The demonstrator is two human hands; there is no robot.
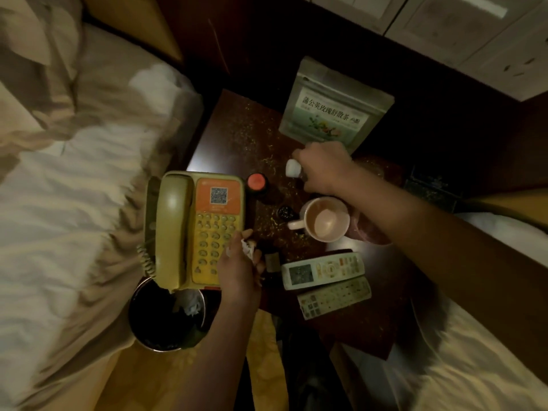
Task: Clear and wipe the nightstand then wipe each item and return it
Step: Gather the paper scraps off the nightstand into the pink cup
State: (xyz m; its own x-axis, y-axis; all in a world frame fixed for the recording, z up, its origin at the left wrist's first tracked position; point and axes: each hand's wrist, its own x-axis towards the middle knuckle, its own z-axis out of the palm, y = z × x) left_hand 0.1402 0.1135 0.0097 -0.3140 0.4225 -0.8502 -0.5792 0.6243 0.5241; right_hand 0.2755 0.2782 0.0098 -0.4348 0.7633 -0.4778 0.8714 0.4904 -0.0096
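The dark nightstand [237, 134] carries a yellow telephone [192, 229], a red-capped bottle [256, 182], a small dark jar [285, 213], a pink-lined mug [326, 219], two remotes [323, 269] and a green tea pouch [335, 111] at the back. My right hand [324, 169] grips a small white-capped bottle [293, 167] above the middle of the top. My left hand [241, 271] holds a crumpled white tissue [247, 249] at the phone's front right corner.
A round bin [166, 315] with crumpled tissue inside stands on the floor under the phone's front edge. Beds with white sheets flank the nightstand on the left [74, 203] and right [474, 366]. A dark wooden headboard wall [267, 40] rises behind.
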